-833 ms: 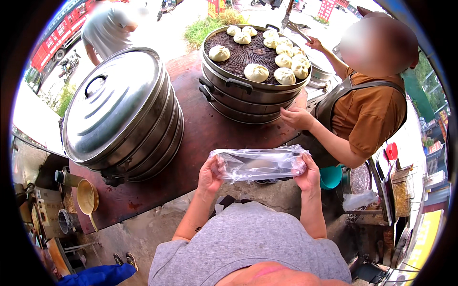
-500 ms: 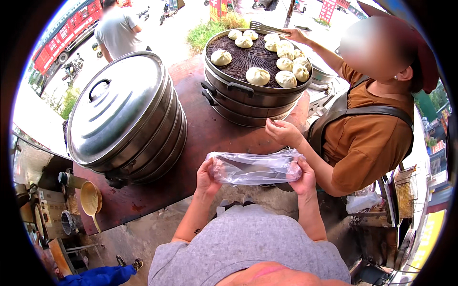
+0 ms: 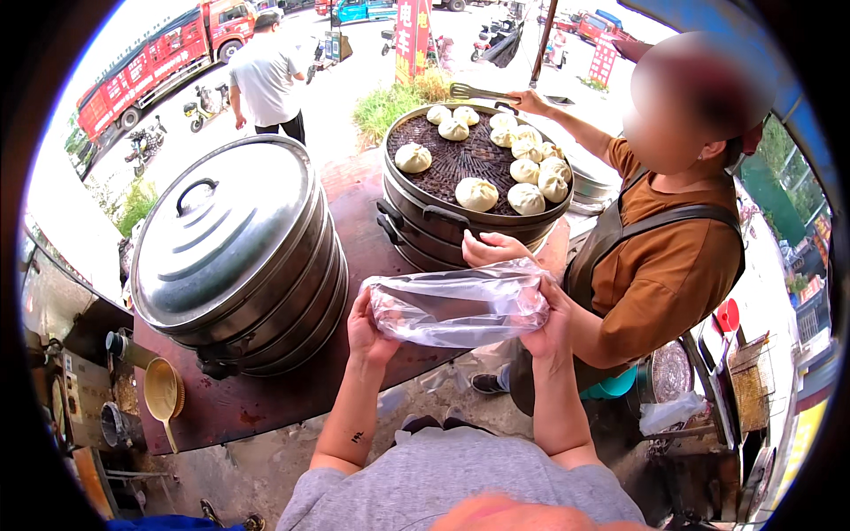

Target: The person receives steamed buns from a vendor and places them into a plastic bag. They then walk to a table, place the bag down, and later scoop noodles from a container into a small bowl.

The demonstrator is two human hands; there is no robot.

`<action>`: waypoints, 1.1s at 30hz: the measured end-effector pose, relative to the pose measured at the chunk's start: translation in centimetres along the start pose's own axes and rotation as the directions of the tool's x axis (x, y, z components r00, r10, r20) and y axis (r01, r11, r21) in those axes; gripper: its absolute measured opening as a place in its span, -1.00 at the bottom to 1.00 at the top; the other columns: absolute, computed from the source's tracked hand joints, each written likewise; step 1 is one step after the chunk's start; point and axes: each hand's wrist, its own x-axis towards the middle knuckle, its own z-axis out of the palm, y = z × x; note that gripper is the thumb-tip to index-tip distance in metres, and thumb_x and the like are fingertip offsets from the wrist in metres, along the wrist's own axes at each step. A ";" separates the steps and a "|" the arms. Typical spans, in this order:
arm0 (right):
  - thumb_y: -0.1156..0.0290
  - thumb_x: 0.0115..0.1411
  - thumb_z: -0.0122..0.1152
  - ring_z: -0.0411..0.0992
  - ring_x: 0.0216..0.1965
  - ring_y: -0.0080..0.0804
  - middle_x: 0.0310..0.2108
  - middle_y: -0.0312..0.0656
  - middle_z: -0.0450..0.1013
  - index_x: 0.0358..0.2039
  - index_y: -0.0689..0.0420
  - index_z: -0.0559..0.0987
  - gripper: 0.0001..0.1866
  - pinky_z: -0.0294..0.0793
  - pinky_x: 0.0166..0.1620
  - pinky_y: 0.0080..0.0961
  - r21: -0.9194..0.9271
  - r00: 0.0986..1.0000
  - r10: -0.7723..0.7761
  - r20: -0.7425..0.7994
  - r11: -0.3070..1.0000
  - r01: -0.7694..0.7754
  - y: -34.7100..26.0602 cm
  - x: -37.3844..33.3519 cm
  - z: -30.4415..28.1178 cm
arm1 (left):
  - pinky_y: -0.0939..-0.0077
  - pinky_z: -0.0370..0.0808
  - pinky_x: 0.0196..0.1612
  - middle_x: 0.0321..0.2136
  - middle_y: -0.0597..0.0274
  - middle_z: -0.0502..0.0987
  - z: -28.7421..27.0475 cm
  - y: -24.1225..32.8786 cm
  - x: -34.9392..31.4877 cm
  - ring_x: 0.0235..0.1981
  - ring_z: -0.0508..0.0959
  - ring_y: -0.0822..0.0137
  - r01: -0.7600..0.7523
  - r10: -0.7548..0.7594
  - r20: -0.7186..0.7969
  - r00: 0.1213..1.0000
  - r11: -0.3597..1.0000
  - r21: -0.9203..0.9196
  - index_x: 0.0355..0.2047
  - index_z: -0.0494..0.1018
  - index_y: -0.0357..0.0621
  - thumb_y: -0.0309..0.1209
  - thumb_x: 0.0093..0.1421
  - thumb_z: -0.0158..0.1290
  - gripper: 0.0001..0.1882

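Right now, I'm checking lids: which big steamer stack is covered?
The left stack: a domed metal lid with a black handle sits on it, while the right stack is open, its buns showing.

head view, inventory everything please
table: one, reddish-brown, centre left
lidded steamer: one, silver, table's left
open steamer: one, silver, table's far side
buns: about fourteen, whitish, on open steamer
plastic bag: one, clear, centre
ladle: one, yellowish, table's near left corner
co-worker: one, brown top, right
utensil: one, metallic, with co-worker
large truck: one, red, upper left
passer-by: one, pale shirt, upper left
basin: one, teal, right
left hand: one, bare, bag's left
right hand: one, bare, bag's right
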 end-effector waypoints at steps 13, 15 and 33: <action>0.33 0.11 -0.01 0.43 -0.27 -0.28 -0.34 -0.16 0.45 -0.30 0.18 0.46 -0.78 0.38 -0.12 -0.26 0.028 0.994 0.107 -0.006 0.994 -0.107 0.4 -1.7 -1.6 | 0.57 0.12 -0.60 -0.74 0.42 0.17 -2.8 1.1 -1.4 -0.69 0.15 0.50 0.091 -0.034 0.226 0.973 0.965 -0.247 -0.69 0.21 -0.02 -0.30 0.16 -0.16 -0.72; 0.33 0.08 0.04 0.44 -0.30 -0.29 -0.36 -0.15 0.45 -0.30 0.21 0.44 -0.77 0.40 -0.14 -0.28 0.077 0.973 0.178 0.147 0.979 -0.191 0.2 -2.1 -2.9 | 0.57 0.12 -0.59 -0.74 0.41 0.17 -3.1 1.1 -1.7 -0.68 0.16 0.49 0.070 -0.021 0.207 0.978 0.970 -0.232 -0.69 0.21 -0.02 -0.29 0.17 -0.17 -0.71; 0.47 0.10 0.04 0.26 -0.68 -0.66 -0.66 -0.33 0.33 -0.45 0.22 0.44 -0.91 0.27 -0.58 -0.70 -0.230 0.985 0.129 -0.115 0.961 -0.153 1.5 -5.1 -5.1 | 0.55 0.06 -0.59 -0.72 0.40 0.17 -5.0 0.5 -3.2 -0.68 0.10 0.49 0.060 -0.051 0.044 0.998 0.971 -0.232 -0.65 0.17 -0.02 -0.26 0.21 -0.21 -0.70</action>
